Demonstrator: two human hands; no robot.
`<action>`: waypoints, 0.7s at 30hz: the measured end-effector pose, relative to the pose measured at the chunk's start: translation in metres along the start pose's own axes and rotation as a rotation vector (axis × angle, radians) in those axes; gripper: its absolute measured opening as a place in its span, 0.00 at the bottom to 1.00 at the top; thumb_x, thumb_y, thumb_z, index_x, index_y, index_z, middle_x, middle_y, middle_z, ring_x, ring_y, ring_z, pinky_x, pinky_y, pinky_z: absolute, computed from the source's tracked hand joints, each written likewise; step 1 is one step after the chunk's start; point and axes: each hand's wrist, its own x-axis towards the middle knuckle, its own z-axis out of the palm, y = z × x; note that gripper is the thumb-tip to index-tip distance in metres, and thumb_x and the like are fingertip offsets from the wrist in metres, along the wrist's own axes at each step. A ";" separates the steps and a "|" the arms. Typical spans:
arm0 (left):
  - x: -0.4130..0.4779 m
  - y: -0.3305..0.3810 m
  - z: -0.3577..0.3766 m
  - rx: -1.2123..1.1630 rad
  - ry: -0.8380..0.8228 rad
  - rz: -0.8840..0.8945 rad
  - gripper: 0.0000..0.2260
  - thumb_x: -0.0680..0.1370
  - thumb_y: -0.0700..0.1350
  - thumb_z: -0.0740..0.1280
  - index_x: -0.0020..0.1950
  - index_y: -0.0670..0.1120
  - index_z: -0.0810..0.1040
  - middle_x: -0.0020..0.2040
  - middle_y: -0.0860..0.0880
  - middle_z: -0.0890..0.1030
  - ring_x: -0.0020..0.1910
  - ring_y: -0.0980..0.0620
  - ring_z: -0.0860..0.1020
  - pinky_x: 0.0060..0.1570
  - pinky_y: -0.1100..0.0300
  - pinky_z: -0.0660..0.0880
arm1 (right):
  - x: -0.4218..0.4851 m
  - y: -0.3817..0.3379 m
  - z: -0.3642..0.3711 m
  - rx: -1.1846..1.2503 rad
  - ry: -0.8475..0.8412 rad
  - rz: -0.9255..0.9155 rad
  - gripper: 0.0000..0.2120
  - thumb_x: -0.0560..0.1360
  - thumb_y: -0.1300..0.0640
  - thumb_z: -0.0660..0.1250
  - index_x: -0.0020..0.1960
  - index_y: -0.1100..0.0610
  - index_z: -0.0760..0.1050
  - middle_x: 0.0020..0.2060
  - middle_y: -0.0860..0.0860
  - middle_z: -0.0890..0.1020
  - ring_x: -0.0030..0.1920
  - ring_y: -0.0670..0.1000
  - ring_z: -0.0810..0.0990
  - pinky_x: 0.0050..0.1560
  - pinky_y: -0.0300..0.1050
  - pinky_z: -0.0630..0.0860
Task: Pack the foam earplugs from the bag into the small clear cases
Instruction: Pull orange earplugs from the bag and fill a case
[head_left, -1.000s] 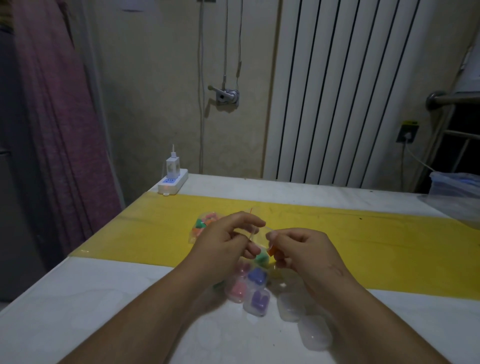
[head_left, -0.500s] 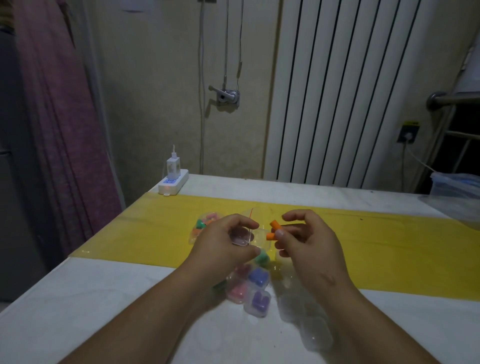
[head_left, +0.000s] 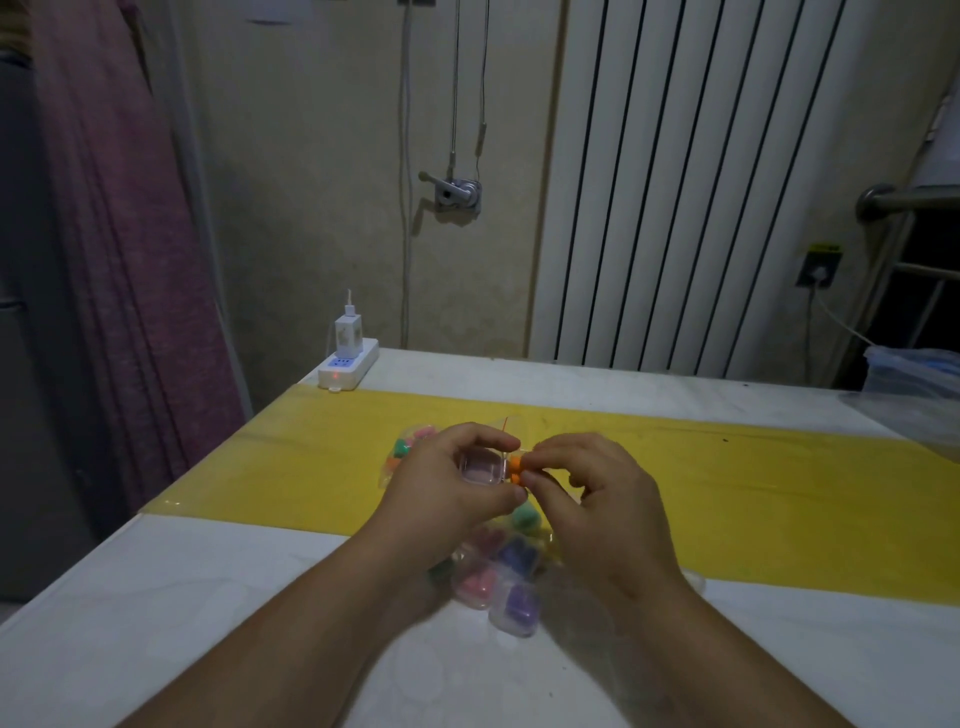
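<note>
My left hand (head_left: 441, 488) holds a small clear case (head_left: 482, 466) up above the yellow mat, its open side facing me. My right hand (head_left: 597, 493) pinches two orange foam earplugs (head_left: 515, 470) right at the case's right edge. Behind my left hand lies the clear bag (head_left: 410, 449) with green, pink and orange earplugs in it. Below my hands sit filled cases: one with pink plugs (head_left: 474, 584), one with purple plugs (head_left: 515, 608), one with blue plugs (head_left: 517, 553). A loose green earplug (head_left: 524, 517) shows between my hands.
A white power strip (head_left: 349, 370) with a charger stands at the table's far left corner. A yellow mat (head_left: 753, 483) crosses the white table (head_left: 156, 623). A clear plastic container (head_left: 914, 379) sits at the far right. A pink curtain hangs on the left.
My right hand brought the two orange earplugs left, up against the case. My left hand turned the case so its opening faces me.
</note>
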 end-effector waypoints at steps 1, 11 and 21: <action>0.000 0.000 0.000 -0.010 -0.002 -0.011 0.16 0.66 0.37 0.78 0.50 0.51 0.82 0.43 0.54 0.83 0.41 0.60 0.80 0.40 0.68 0.75 | 0.001 0.000 0.000 -0.023 0.028 -0.024 0.06 0.72 0.55 0.74 0.46 0.45 0.84 0.43 0.39 0.78 0.47 0.41 0.75 0.43 0.31 0.67; -0.003 0.003 0.001 -0.010 -0.020 -0.049 0.16 0.66 0.37 0.78 0.50 0.52 0.83 0.42 0.56 0.81 0.39 0.61 0.80 0.41 0.66 0.79 | 0.001 -0.002 -0.002 0.262 -0.014 0.307 0.06 0.73 0.53 0.72 0.47 0.47 0.76 0.40 0.44 0.80 0.38 0.43 0.76 0.36 0.31 0.72; -0.001 0.010 -0.001 -0.517 -0.093 -0.208 0.10 0.81 0.38 0.57 0.58 0.42 0.76 0.46 0.35 0.82 0.41 0.42 0.82 0.40 0.54 0.81 | 0.004 -0.004 -0.006 0.562 -0.012 0.494 0.03 0.76 0.62 0.70 0.47 0.55 0.79 0.31 0.52 0.83 0.29 0.46 0.81 0.30 0.39 0.77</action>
